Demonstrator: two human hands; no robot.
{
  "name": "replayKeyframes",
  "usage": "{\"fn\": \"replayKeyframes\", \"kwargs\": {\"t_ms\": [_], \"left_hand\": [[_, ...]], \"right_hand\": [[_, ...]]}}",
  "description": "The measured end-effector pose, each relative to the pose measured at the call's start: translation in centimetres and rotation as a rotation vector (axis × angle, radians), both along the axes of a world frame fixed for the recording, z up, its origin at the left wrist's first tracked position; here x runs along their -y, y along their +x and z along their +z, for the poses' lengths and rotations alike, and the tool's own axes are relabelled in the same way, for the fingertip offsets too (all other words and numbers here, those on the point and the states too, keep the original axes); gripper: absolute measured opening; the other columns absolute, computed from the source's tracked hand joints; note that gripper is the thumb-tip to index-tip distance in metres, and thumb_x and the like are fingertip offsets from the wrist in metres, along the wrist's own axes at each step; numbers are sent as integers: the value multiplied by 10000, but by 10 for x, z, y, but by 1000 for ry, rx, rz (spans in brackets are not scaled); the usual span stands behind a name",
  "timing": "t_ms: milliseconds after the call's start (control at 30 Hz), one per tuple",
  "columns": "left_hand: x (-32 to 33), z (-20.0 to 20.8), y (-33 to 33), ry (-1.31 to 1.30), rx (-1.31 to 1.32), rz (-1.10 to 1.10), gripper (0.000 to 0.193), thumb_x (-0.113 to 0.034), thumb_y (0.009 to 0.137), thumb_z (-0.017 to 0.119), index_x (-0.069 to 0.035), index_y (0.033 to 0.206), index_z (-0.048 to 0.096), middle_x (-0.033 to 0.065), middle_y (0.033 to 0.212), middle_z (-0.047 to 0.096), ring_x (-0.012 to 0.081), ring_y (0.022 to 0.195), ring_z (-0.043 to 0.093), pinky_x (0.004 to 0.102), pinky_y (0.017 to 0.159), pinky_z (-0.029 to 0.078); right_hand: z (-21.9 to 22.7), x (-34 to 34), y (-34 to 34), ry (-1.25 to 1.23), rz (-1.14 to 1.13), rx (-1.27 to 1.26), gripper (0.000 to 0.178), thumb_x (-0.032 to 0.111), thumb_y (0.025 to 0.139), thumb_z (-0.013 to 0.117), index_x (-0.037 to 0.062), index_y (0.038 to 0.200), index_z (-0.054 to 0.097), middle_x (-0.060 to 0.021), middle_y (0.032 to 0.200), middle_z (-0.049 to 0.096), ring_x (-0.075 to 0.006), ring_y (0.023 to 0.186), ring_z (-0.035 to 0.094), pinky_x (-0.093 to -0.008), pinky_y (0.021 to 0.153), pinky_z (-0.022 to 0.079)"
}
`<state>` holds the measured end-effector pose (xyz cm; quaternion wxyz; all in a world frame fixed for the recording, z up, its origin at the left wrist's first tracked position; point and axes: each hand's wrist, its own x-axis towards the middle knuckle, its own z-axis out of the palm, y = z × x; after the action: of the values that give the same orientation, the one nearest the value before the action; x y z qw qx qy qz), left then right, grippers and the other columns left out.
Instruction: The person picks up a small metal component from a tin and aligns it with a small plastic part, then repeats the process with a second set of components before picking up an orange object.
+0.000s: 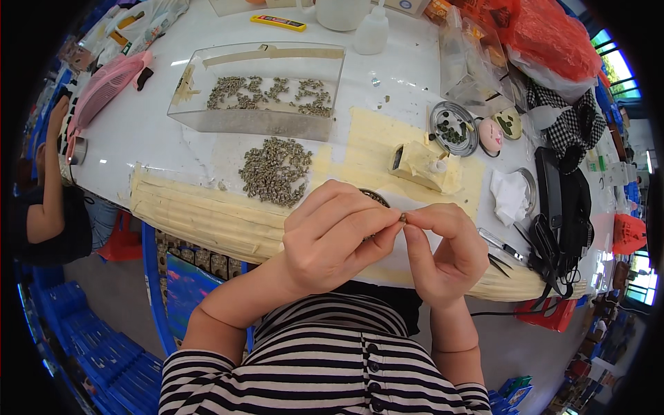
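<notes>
My left hand [339, 232] and my right hand [446, 252] meet above the table's near edge. Their fingertips pinch one small metal part [402, 218] between them, brownish and too small to name. Behind my left fingers, a round dark dish [374, 196] shows only in part. Left of that hand lies a loose pile of small metal parts [275, 171]. More such parts [270, 94] are spread inside a clear rectangular plastic box [252, 125] farther back.
A tape-covered block [425, 168] stands beyond my right hand, near a round tin [454, 128] of dark bits. Tweezers [499, 265], a crumpled tissue [508, 196] and a black bag [564, 207] lie at right. A white squeeze bottle [372, 31] stands behind. Another person's arm [52, 162] is at far left.
</notes>
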<state>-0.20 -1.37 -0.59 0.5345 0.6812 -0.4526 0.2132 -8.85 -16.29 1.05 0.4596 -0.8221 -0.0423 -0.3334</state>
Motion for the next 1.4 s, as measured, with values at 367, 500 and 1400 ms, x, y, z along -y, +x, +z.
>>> {"fn": "replayKeyframes", "kwargs": {"t_ms": [367,500,1400], "left_hand": [[-1,-1,0,11,15,8,266,17,709,814,-29,949,709,71,861,681,227,714,621,302,606,513],[-2,-2,0,11,15,4,268,22,708,811,-30,951,708,70,860,680,226,712,619,302,604,510],[39,5,-22,586,162,-18,177,-60,709,717,-26,881,695,38,784,562,216,801,548,346,702,429]], "right_hand": [[0,2,0,189,85,-96,161,-97,771,732,-46,921,702,-129,866,719,-191,775,672,-274,708,522],[0,3,-1,242,109,-133,156,-98,777,730,-51,923,702,-135,879,720,-192,786,675,-275,720,523],[-28,46,-68,137,-514,-3,79,-55,891,632,-62,950,683,-105,845,683,-156,768,636,-247,717,475]]}}
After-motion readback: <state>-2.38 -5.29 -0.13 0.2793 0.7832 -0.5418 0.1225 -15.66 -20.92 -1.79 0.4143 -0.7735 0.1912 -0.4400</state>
